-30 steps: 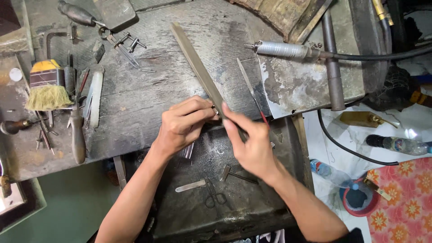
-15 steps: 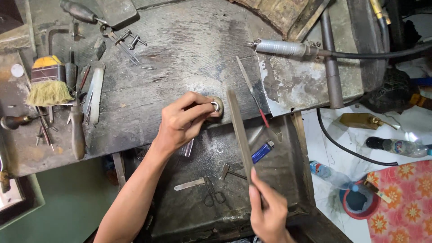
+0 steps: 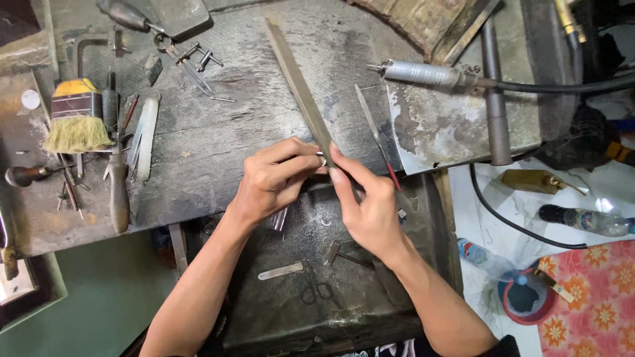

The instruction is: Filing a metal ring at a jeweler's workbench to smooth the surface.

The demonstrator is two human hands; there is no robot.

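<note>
Left hand: fingers curled and pressed together, pinching a small silver-coloured ring-like piece at the near edge of the table; the piece is mostly hidden by fingertips, exact shape unclear.
Right hand: closed on the near end of the long flat grey metal file, index finger laid along the blade, which runs from the hands away to the far left.
Contact: file face lies on or just beside the small piece, right between the two sets of fingertips.
Support: dark, worn, scratched wooden table; below its near edge a dark metal catch tray holds small scissors and a flat metal strip.
Neighbours: slim needle file with red handle just right of the big file; yellow-handled bristle brush well to the left; silver rotary handpiece on a black cable far right.
Risk 1: the file skids off the tiny piece, likely if the stroke tilts, and rasps the left fingertips.
Risk 2: the pinch is small; a hard push could flick the piece into the tray or past it to the floor.
Risk 3: a wide stroke may knock the needle file off the table edge.
Risk 4: uneven pressure could cut a flat into the piece.
</note>
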